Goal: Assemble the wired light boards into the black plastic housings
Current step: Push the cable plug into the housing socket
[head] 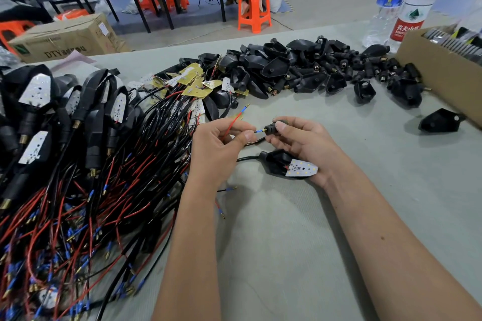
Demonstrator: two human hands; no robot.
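A heap of finished lights (52,117) with red and black wires lies far left on the table (287,242). The left hand (219,148) pinches a red wire (232,124), its blue tip at the stem of a black housing (273,128) gripped by the right hand (305,146), whose lower fingers also hold a light board (301,168) in another housing. Empty housings (313,68) lie behind

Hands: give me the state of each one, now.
Left hand: closed, pinching a red wire.
Right hand: closed on a black plastic housing with its light board.
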